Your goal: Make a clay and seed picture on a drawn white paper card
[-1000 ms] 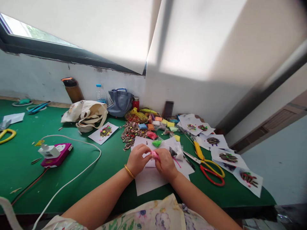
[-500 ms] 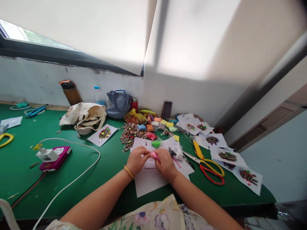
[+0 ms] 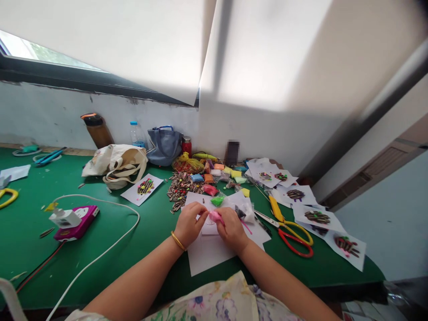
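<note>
The left hand (image 3: 189, 226) and right hand (image 3: 232, 230) meet over a sheet of white paper (image 3: 209, 255), their fingers closed from both sides on a small lump of pink clay (image 3: 216, 217). The lump sits nearer the right hand, its long axis running roughly left to right and dipping slightly rightward (its exact shape is hidden by the fingers). Just beyond lie a green clay piece (image 3: 217, 201) and a clear plastic bag (image 3: 245, 210). Red-and-yellow-handled scissors (image 3: 296, 243) rest on the green counter (image 3: 147, 263) to the right, and striped sunflower seeds (image 3: 179, 191) are heaped farther away.
</note>
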`<action>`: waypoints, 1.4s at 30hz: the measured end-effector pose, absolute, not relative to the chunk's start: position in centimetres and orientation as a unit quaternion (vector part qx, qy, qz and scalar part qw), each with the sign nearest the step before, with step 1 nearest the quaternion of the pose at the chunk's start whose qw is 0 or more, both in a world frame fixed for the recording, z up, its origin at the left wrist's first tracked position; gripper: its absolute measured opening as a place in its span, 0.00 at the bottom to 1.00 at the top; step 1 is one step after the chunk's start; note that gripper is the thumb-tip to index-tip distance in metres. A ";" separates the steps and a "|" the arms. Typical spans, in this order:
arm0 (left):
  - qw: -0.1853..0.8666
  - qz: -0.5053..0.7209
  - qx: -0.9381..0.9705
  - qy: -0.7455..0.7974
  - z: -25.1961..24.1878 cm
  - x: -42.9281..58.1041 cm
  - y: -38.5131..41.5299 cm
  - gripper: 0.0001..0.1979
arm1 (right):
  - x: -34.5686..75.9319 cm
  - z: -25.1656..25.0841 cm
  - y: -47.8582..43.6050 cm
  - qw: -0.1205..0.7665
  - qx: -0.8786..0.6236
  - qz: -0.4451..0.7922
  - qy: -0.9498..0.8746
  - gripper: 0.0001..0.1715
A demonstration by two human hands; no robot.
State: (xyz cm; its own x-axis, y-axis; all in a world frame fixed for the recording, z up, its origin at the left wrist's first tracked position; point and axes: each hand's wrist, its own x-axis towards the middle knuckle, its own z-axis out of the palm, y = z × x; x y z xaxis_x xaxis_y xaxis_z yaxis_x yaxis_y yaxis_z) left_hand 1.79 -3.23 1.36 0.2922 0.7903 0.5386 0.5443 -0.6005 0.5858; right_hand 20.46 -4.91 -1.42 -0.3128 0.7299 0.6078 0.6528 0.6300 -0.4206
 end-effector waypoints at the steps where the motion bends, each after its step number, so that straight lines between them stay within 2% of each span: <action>1: 0.135 0.408 0.795 0.428 1.4 1.8 -3.2 0.12 | 20.5 -1.4 -4.9 0.400 -0.427 0.048 -0.810 0.14; 6: 0.149 0.402 0.790 0.439 0.9 1.6 -2.8 0.15 | 20.4 -1.5 -4.9 0.397 -0.430 0.050 -0.809 0.14; 13: 0.249 0.472 0.731 0.425 0.2 1.3 -1.9 0.08 | 20.6 -2.0 -4.7 0.411 -0.430 0.042 -0.803 0.15; 17: 0.262 0.467 0.723 0.437 0.3 1.0 -1.7 0.11 | 20.7 -2.0 -4.6 0.408 -0.433 0.051 -0.802 0.15; 21: 0.230 0.463 0.717 0.468 0.2 0.7 -1.5 0.17 | 20.7 -1.9 -4.6 0.403 -0.439 0.051 -0.802 0.15; 28: 0.231 0.446 0.739 0.449 -0.5 0.8 -1.1 0.08 | 22.8 -2.3 -3.1 0.382 -0.535 -0.034 -0.753 0.17; 33: 0.234 0.411 0.758 0.449 -0.7 0.8 -1.1 0.12 | 24.7 -2.8 -1.7 0.335 -0.603 -0.108 -0.716 0.19; 38: 0.229 0.415 0.754 0.455 -0.9 0.9 -1.2 0.06 | 25.5 -3.6 -0.7 0.291 -0.632 -0.158 -0.700 0.19; 42: 0.226 0.423 0.753 0.451 -0.9 1.0 -1.2 0.04 | 25.4 -3.1 -1.0 0.305 -0.628 -0.172 -0.695 0.23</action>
